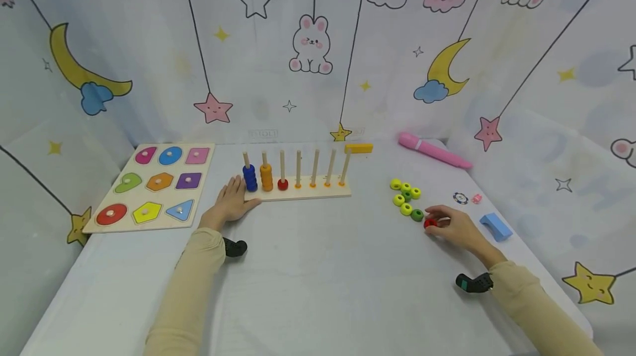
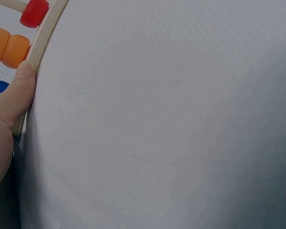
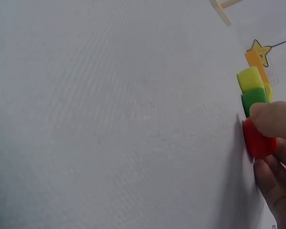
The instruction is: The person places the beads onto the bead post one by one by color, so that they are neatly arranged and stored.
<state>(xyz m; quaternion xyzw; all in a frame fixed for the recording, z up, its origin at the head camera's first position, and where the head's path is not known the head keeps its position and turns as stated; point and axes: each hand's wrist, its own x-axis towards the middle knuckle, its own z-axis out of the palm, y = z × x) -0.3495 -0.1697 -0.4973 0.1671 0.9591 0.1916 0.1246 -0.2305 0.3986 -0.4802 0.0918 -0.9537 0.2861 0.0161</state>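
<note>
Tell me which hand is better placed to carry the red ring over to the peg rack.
Right. The right hand already pinches the red ring beside the loose rings, while the left hand rests against the peg rack, likely steadying it.

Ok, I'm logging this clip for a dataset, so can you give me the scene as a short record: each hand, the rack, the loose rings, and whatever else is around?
left hand: flat on the table, thumb against the rack base
right hand: grip pinches a red ring lying on the table
rack: seven pegs; blue stack, orange stack, one red ring, other pegs bare
loose rings: yellow and green, beside the red ring
other: shape puzzle at left, pink pen, blue block
</note>
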